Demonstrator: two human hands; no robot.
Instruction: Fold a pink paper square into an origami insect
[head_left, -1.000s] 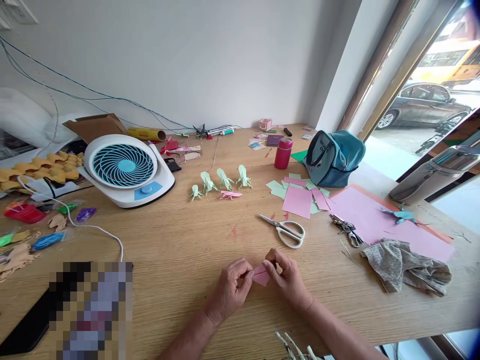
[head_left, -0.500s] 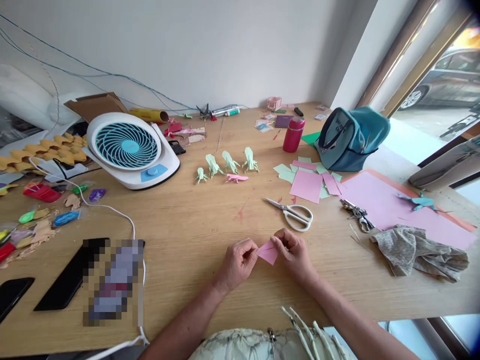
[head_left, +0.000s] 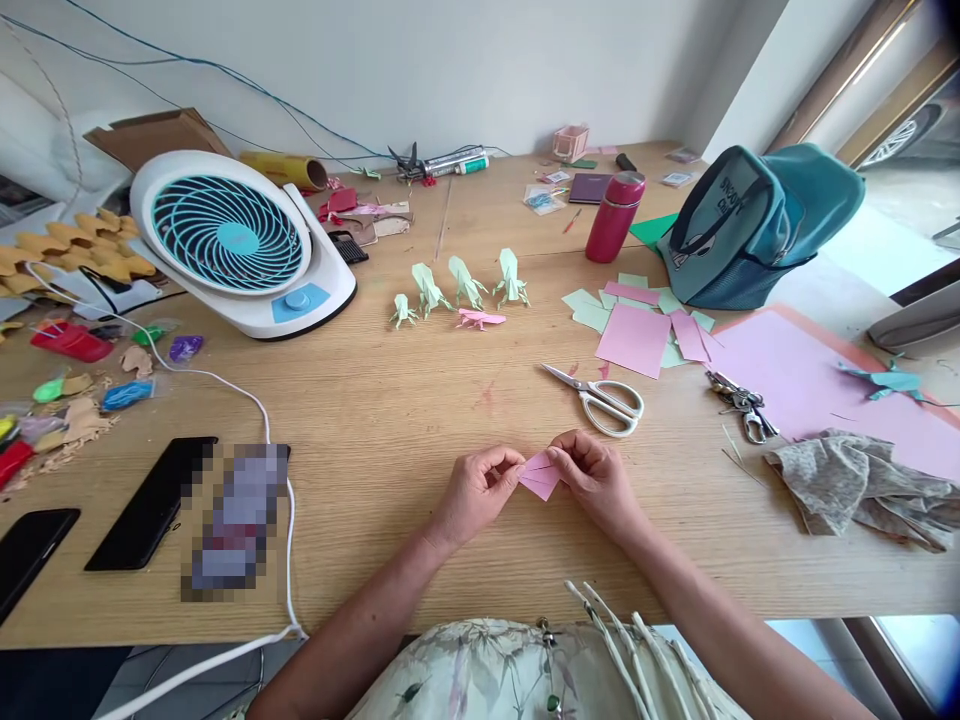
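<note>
A small piece of pink paper with crease lines is held above the near part of the wooden table. My left hand pinches its left corner between thumb and forefinger. On the opposite side, my right hand grips the upper right corner, thumb on top. Just beyond the right hand lie scissors with white handles, blades pointing left. Farther off stand several pale green folded paper insects, with a pink folded paper insect in front of them.
Pink paper sheets and green pieces lie by a red flask and a teal bag. Keys and a crumpled cloth are at right. A fan, phones and a white cable occupy the left.
The camera view has shifted, with the table appearing closer. Both hands still hold the pink paper, whose crease lines now show more plainly.
</note>
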